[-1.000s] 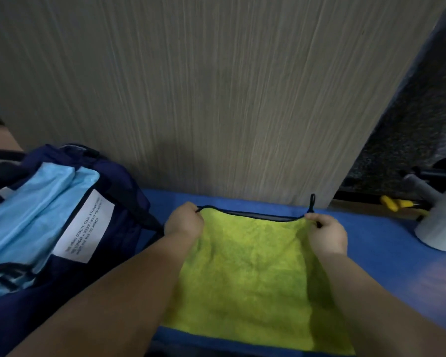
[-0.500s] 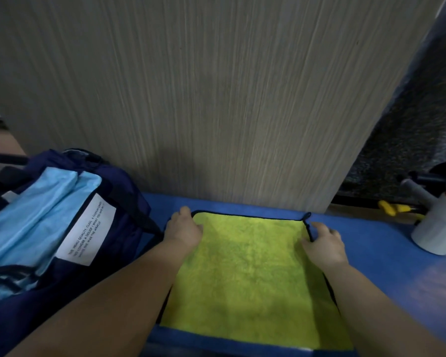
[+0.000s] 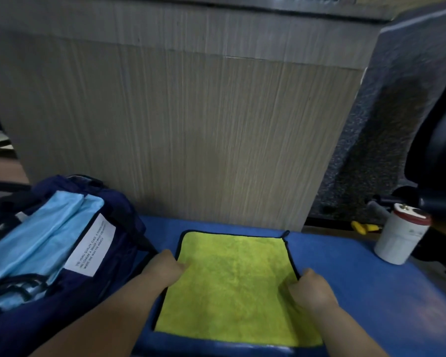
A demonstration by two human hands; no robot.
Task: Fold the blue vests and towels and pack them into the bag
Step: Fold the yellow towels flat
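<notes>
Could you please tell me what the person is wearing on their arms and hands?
The left hand and right hand are gloveless, and both arms are bare of sleeves as far as the frame shows. No watch or bracelet is visible.

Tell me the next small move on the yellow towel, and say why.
Probably lift one side edge and fold it across to the other. The yellow towel lies spread flat on the blue mat, the left hand and right hand grip its side edges midway, and the open bag waits beside it.
</notes>
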